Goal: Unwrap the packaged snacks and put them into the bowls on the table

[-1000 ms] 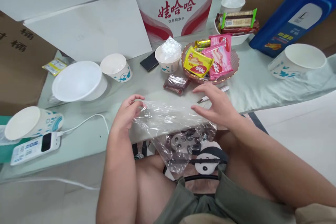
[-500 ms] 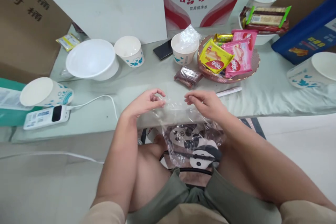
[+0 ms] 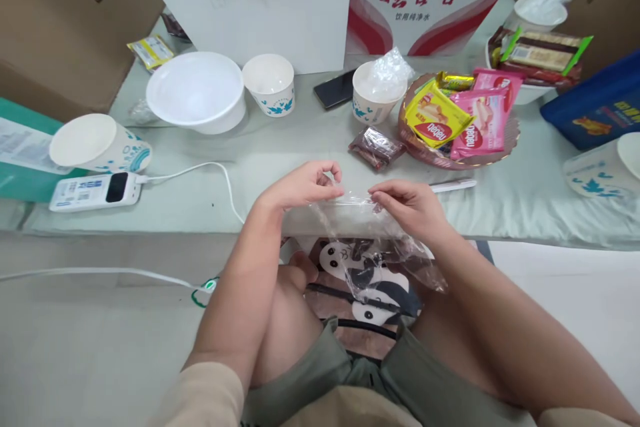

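Note:
A clear plastic bag [image 3: 350,230] hangs between my hands, over the table's front edge and above my lap. My left hand [image 3: 313,185] pinches its upper edge between thumb and fingers. On the other side, my right hand [image 3: 407,203] grips the same edge with closed fingertips. The bag's lower part drapes loosely toward the right forearm. Just beyond my hands lies a dark brown wrapped snack [image 3: 377,148]. A white pen-like stick [image 3: 454,185] lies to the right of my right hand.
A scalloped bowl [image 3: 511,140] holds wrapped wafers. Paper cups [image 3: 280,97], a white plastic bowl [image 3: 227,113] and a black phone [image 3: 335,90] stand or lie behind. At left, a white power bank [image 3: 83,191] trails a cable. Cardboard boxes [image 3: 250,7] line the back.
The view has shifted, so the table's things appear further right. My hands have come slightly closer together, and the bag's lower part has swung toward the right.

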`<state>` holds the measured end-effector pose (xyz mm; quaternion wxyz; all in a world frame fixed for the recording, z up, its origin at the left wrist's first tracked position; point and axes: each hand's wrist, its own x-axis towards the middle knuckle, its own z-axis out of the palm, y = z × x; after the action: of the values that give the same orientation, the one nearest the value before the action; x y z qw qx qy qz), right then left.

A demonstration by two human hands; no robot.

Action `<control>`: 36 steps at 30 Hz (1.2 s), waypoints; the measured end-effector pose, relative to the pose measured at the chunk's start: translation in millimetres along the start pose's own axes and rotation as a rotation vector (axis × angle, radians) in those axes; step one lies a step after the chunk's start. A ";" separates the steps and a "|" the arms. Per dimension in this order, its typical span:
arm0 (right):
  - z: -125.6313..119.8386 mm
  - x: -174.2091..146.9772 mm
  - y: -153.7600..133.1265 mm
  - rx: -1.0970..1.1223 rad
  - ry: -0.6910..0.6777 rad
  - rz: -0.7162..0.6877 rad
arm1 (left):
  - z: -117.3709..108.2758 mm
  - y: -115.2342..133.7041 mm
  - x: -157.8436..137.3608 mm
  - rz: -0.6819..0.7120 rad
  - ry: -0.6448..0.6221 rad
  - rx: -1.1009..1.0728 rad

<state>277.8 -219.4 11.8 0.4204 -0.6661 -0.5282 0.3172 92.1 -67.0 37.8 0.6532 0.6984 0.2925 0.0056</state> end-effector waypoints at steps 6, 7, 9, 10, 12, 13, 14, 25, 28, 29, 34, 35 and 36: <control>0.8 8.5 1.2 0.176 0.181 0.141 | -14.8 -9.3 -5.6 -0.039 0.002 -0.003; 1.7 9.8 1.8 0.205 0.223 0.149 | -17.1 -10.2 -6.9 -0.052 0.022 0.001; 2.4 11.8 2.2 0.243 0.292 0.144 | -22.4 -10.9 -10.2 -0.085 0.060 0.024; 2.0 12.4 1.8 0.248 0.314 0.140 | -25.3 -11.0 -12.1 -0.100 0.070 0.043; 0.1 12.6 0.1 0.242 0.334 0.152 | -30.7 -11.1 -15.7 -0.118 0.065 0.088; -1.3 12.0 -0.8 0.238 0.333 0.167 | -32.8 -11.3 -17.1 -0.113 0.062 0.103; -2.8 10.9 -1.7 0.237 0.332 0.182 | -34.2 -11.7 -18.0 -0.094 0.067 0.107; -8.5 -1.6 3.4 -0.053 0.223 0.219 | -21.5 -8.7 -10.5 0.057 0.284 -0.055; -15.7 3.7 6.5 0.118 0.312 0.274 | -26.6 -8.9 -9.0 0.020 0.366 0.003; -18.9 4.7 6.8 0.171 0.334 0.274 | -28.8 -9.9 -7.8 0.019 0.392 0.003; -32.1 6.2 4.8 0.248 0.448 0.209 | -28.6 -15.4 -0.3 0.150 0.601 -0.322; -34.0 7.2 4.8 0.247 0.486 0.195 | -24.9 -15.6 -0.1 0.146 0.624 -0.416; -35.6 8.5 5.1 0.248 0.528 0.186 | -20.0 -15.6 -0.8 0.107 0.616 -0.499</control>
<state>312.9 -219.7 23.2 0.5905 -0.7146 -0.2945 0.2323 77.4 -49.5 26.8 0.6834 0.4982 0.4274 0.3194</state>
